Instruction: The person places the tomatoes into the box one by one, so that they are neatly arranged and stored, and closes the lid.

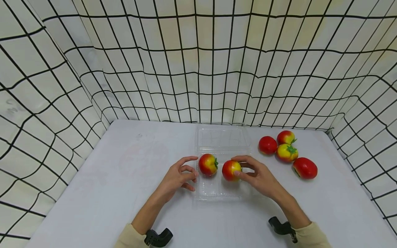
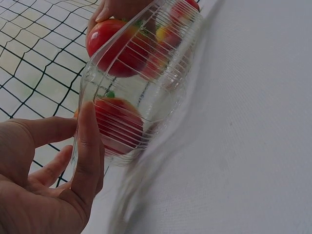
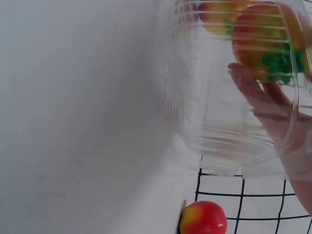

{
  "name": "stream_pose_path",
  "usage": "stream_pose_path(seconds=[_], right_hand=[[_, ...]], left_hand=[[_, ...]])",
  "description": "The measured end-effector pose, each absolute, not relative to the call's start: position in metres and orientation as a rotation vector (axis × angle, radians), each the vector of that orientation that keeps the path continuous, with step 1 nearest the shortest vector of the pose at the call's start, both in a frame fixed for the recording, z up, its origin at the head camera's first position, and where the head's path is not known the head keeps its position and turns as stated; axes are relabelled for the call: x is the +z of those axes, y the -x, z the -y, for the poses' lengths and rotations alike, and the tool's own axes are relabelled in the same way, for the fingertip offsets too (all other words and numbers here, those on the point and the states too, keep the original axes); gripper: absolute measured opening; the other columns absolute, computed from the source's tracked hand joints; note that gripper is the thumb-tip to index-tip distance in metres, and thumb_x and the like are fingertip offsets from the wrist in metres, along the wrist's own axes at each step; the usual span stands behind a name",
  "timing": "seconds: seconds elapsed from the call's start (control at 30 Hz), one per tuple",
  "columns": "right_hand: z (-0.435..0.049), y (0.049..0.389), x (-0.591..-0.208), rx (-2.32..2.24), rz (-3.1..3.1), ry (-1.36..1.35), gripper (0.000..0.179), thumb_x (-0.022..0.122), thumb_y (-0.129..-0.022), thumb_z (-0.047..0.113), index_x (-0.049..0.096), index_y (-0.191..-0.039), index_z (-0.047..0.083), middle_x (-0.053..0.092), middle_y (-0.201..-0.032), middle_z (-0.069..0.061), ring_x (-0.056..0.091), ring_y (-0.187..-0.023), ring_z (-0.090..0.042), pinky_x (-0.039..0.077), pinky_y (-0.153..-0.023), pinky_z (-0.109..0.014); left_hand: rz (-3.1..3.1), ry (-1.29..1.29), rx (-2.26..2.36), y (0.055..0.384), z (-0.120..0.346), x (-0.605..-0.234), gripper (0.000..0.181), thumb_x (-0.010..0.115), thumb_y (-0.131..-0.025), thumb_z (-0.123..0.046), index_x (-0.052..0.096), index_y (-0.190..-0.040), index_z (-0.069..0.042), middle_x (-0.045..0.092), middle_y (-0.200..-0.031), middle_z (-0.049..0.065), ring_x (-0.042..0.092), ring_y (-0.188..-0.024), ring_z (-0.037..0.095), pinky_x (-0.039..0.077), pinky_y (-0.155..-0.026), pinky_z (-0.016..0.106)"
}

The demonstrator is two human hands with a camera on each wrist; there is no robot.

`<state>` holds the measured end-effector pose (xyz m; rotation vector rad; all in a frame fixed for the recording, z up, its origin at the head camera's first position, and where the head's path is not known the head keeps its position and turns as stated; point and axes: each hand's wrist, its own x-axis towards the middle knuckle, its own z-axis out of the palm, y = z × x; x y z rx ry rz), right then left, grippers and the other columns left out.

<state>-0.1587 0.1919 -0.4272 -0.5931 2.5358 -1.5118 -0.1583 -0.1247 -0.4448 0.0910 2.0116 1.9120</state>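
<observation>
A clear plastic clamshell box [image 1: 214, 190] lies open on the table, its lid [image 1: 221, 138] folded back away from me. One red-and-yellow tomato [image 1: 206, 164] with a green calyx sits in the left part of the box. My right hand [image 1: 261, 176] grips a second tomato [image 1: 229, 171] between thumb and fingers over the box's right part. Through the clear wall in the right wrist view, that tomato [image 3: 258, 39] shows its calyx. At the box's left side, my left hand [image 1: 176, 176] pinches the rim, one finger along the outer wall [image 2: 87, 151].
To the right of the box is a loose group: a red tomato [image 1: 267, 145], two red-and-yellow tomatoes [image 1: 284, 137] with green calyxes, and a longer red one [image 1: 305, 168] on its side. White panels behind black wire mesh [image 1: 198, 74] border the white table [image 1: 130, 162].
</observation>
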Motion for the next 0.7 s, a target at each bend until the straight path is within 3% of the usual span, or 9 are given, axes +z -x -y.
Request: stream_pose_path(seconds=[0.2, 0.7], right_hand=[[-0.1883, 0.156, -0.4283, -1.493, -2.535, 0.623, 0.047, 0.074, -0.098, 0.026, 0.06, -0.142, 0.02, 0.062, -0.144, -0.008, 0.059, -0.132, -0.032, 0.06, -0.101, -0.032], [-0.1823, 0.154, -0.4259, -1.495, -2.458, 0.629, 0.046, 0.074, -0.097, 0.027, 0.061, -0.14, 0.02, 0.063, -0.143, -0.008, 0.062, -0.127, -0.032, 0.061, -0.098, -0.032]], left_hand=[[-2.024, -0.08, 1.906, 0.1584, 0.1238, -0.4451, 0.057, 0.071, -0.096, -0.01, 0.05, -0.15, -0.015, 0.065, -0.093, 0.003, 0.066, -0.082, 0.025, 0.065, -0.065, 0.033], [-2.035, -0.067, 1.899, 0.1587, 0.1236, -0.4464, 0.058, 0.072, -0.096, -0.012, 0.051, -0.15, -0.016, 0.066, -0.094, 0.004, 0.066, -0.082, 0.024, 0.065, -0.066, 0.033]])
